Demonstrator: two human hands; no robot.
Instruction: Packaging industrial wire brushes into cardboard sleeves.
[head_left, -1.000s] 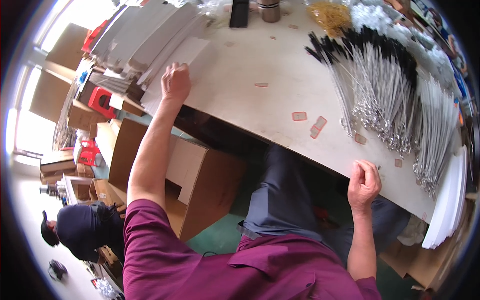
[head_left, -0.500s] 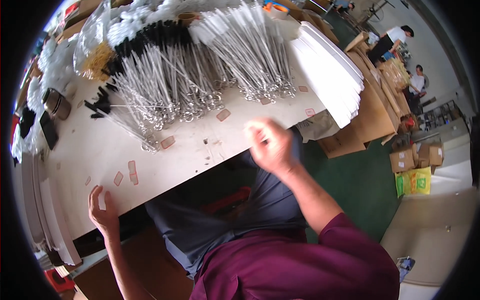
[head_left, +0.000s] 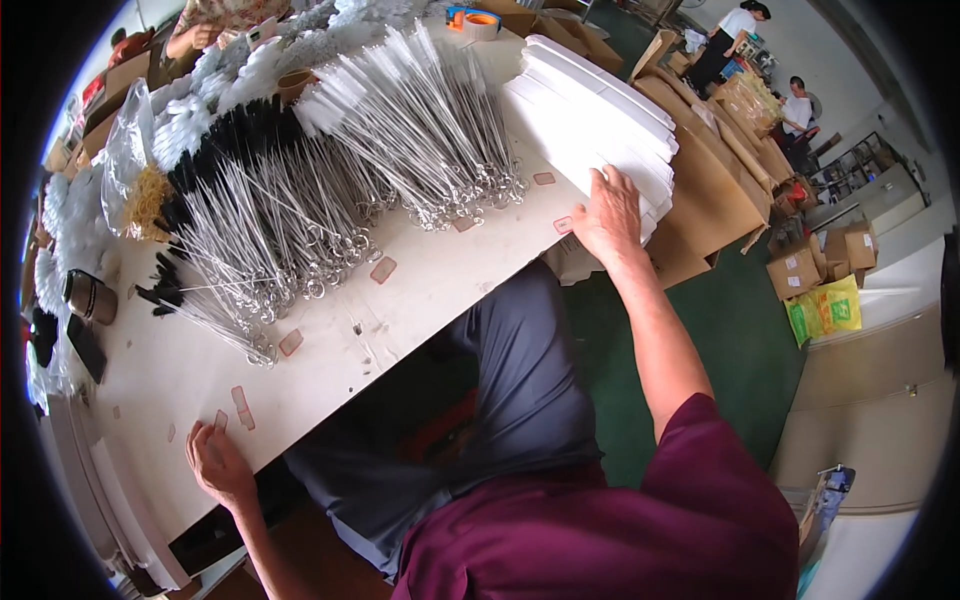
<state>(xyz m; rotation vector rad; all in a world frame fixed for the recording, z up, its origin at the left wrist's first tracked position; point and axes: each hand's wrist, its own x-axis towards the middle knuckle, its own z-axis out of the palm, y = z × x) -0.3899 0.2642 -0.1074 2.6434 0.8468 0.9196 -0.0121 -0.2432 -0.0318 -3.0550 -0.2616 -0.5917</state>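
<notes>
My right hand (head_left: 612, 222) lies with fingers stretched out on the near end of a stack of flat white cardboard pieces (head_left: 590, 105) at the table's right. It is open, with its thumb apart. My left hand (head_left: 218, 466) rests at the front left table edge, fingers loosely bent and nothing visible in them; it is open. Small red-edged labels (head_left: 243, 408) lie beside it. Between the hands, farther back, are piles of thin wire brushes with looped ends: black-bristled ones (head_left: 270, 225) on the left and white-bristled ones (head_left: 420, 125) on the right.
The white table (head_left: 330, 400) has a steel flask (head_left: 90, 297) and a dark phone (head_left: 86, 350) at its left. An orange tape roll (head_left: 478, 22) lies at the back. Cardboard boxes (head_left: 700, 160) stand on the right. Another person's hand (head_left: 205, 38) shows across the table.
My right hand has moved right, from above the table's front edge onto the white stack, and its fingers have straightened. My left hand stays near the front left edge. The view has shifted.
</notes>
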